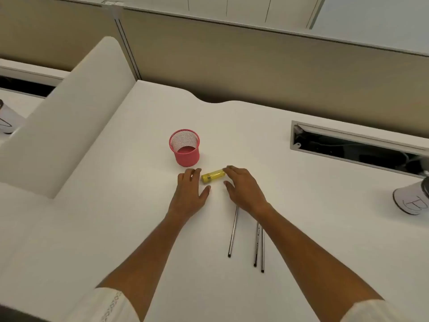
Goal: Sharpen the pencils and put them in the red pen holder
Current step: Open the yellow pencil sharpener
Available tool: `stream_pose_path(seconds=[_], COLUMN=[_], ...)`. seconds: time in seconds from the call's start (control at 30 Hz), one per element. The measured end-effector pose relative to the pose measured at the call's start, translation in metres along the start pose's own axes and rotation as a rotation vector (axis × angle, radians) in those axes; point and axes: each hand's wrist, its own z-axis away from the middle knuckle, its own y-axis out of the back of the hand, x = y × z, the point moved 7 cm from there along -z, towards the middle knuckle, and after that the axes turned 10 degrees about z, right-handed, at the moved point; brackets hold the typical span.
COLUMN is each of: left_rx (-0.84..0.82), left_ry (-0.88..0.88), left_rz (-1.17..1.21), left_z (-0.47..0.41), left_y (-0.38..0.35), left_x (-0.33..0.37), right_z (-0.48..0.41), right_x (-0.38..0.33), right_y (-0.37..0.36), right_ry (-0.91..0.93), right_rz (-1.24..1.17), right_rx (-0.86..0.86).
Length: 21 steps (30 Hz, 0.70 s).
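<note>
We see soft, even indoor light with a warm, creamy cast over the white worktop (pixel 116 217), moderately bright and free of hard glare. Shadows are faint and diffuse: a pale smudge just right of the red pen holder (pixel 185 149), and thin ones under the left hand (pixel 189 191) and right hand (pixel 243 191). The pencils (pixel 233 231) carry narrow bright streaks along their lengths. The whole picture is slightly soft, the fingers (pixel 229 169) are smeared at their edges, and the white cup (pixel 408 201) at the right edge is blurred. Wide-angle distortion bows the rails of the partition (pixel 255 54) and stretches the corners.
</note>
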Motion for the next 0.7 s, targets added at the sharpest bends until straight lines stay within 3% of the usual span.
stream_pose_path(seconds=[0.2, 0.7], left_rx=[-0.038, -0.037], left_ry=[0.016, -0.061], left_rz=[0.04, 0.062], left_z=[-0.01, -0.004], left_y=[-0.002, -0.003], left_x=[-0.001, 0.004], right_z=[-0.023, -0.003], right_x=[-0.008, 0.006], right_y=[-0.006, -0.005], right_ry=[-0.008, 0.009], right_rz=[-0.007, -0.102], right_rx=[-0.032, 0.093])
